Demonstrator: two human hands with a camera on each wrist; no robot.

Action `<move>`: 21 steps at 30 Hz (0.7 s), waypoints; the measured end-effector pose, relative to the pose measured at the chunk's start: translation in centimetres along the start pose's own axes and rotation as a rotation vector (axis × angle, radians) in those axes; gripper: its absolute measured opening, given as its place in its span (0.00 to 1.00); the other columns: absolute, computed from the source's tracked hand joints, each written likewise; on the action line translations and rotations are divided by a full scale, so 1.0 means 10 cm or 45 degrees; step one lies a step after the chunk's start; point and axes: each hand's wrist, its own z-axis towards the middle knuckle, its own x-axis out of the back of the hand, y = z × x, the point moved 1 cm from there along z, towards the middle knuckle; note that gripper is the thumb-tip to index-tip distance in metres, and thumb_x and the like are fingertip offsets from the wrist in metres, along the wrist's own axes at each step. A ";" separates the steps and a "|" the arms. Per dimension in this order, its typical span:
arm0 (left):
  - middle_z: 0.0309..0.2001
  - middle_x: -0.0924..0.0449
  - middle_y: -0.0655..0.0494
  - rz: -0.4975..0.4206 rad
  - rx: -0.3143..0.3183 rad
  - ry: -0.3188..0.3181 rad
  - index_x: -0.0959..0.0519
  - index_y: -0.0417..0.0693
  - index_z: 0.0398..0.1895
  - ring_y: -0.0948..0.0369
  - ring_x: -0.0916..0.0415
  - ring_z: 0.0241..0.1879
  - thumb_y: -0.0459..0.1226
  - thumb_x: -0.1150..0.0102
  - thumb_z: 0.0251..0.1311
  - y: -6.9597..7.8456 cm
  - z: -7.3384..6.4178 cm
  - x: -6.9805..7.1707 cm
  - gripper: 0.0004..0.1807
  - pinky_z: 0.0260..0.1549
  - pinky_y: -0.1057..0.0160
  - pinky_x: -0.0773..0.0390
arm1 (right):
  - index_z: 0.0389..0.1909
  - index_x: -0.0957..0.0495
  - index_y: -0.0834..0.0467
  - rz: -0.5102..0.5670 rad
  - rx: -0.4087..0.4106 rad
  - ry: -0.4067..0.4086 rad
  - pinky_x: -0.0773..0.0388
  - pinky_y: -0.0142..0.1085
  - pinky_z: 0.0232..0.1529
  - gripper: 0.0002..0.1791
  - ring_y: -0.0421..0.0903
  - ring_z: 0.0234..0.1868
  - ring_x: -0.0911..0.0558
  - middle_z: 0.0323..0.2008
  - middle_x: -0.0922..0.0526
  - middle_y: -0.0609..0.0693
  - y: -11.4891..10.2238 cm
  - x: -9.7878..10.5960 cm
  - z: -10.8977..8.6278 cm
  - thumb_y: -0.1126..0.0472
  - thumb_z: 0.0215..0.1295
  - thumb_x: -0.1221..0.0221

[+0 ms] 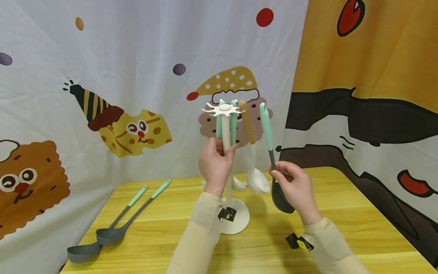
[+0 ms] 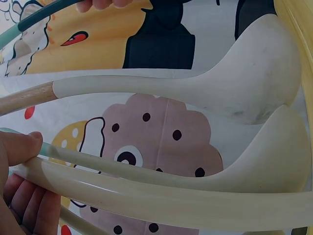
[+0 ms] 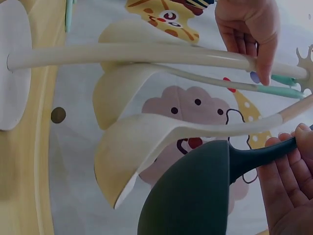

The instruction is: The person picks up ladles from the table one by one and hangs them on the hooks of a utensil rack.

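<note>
My left hand (image 1: 215, 165) grips the upright pole (image 2: 146, 196) of a white utensil stand, below its pronged top (image 1: 224, 110). In my right hand (image 1: 295, 186) a dark grey ladle (image 3: 190, 191) with a mint handle (image 1: 266, 127) is pinched by its neck. It is held upright, bowl down, just right of the stand, its handle end near prong height. From the stand hangs a white ladle (image 1: 257, 182) with a wooden handle (image 1: 248, 123). White ladles with mint handles (image 1: 234, 125) hang behind the pole, partly hidden by it and my left hand.
Two grey ladles with mint handles, a nearer one (image 1: 82, 253) and a farther one (image 1: 111, 236), lie at the left of the wooden table (image 1: 164, 228). The stand's round base (image 1: 239, 219) rests mid-table. A cartoon-printed curtain (image 1: 137, 57) hangs behind.
</note>
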 end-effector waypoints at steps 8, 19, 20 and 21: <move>0.25 0.25 0.55 0.006 -0.019 0.010 0.26 0.46 0.29 0.59 0.25 0.24 0.46 0.25 0.53 0.00 0.00 0.00 0.18 0.22 0.60 0.26 | 0.42 0.15 0.64 0.019 -0.013 -0.009 0.22 0.21 0.38 0.09 0.32 0.37 0.19 0.39 0.14 0.56 -0.02 -0.08 -0.02 0.73 0.61 0.35; 0.24 0.25 0.55 0.004 -0.030 0.018 0.26 0.46 0.28 0.59 0.25 0.24 0.46 0.25 0.53 -0.01 0.00 0.00 0.18 0.22 0.60 0.26 | 0.41 0.15 0.63 0.058 -0.027 -0.032 0.21 0.22 0.38 0.08 0.35 0.36 0.19 0.37 0.14 0.54 -0.06 -0.19 -0.03 0.71 0.61 0.34; 0.24 0.25 0.55 0.005 -0.030 0.018 0.26 0.46 0.28 0.59 0.25 0.24 0.46 0.25 0.53 -0.01 0.00 0.00 0.18 0.22 0.60 0.26 | 0.41 0.15 0.63 0.060 -0.032 -0.035 0.21 0.23 0.38 0.08 0.35 0.36 0.19 0.37 0.14 0.53 -0.06 -0.20 -0.03 0.70 0.61 0.34; 0.24 0.24 0.55 0.005 -0.030 0.016 0.26 0.46 0.28 0.59 0.25 0.24 0.46 0.25 0.53 -0.01 0.00 0.00 0.18 0.22 0.60 0.26 | 0.41 0.15 0.63 0.062 -0.038 -0.039 0.21 0.23 0.38 0.07 0.36 0.36 0.19 0.37 0.14 0.53 -0.06 -0.21 -0.03 0.70 0.62 0.34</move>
